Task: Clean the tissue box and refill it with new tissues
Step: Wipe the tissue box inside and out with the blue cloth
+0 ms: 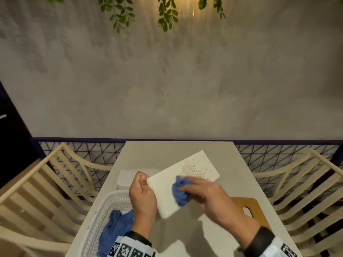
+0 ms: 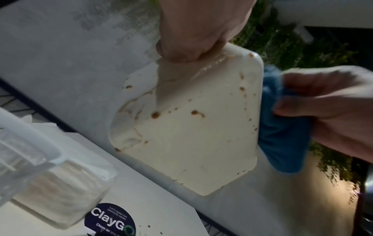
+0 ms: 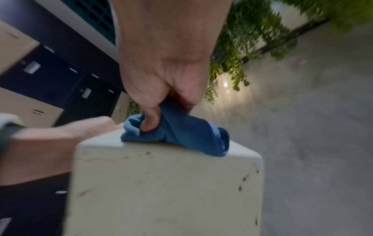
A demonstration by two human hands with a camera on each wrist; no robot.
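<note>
A white tissue box (image 1: pixel 172 186) is held tilted above the table, its far end spotted with brown stains. My left hand (image 1: pixel 142 191) grips its near left corner, seen in the left wrist view as fingers (image 2: pixel 181 52) curled on the stained box (image 2: pixel 191 127). My right hand (image 1: pixel 202 193) holds a bunched blue cloth (image 1: pixel 181 191) against the box's broad face. In the right wrist view the thumb (image 3: pixel 150 121) pinches the cloth (image 3: pixel 181 137) on the box's top edge (image 3: pixel 161 183).
A clear container of white tissues (image 1: pixel 128 178) sits behind the left hand. A white basket (image 1: pixel 104 216) holding another blue cloth (image 1: pixel 116 230) stands at the front left. A wooden board (image 1: pixel 250 208) lies on the right. Slatted chairs (image 1: pixel 46 191) flank the table (image 1: pixel 232 173).
</note>
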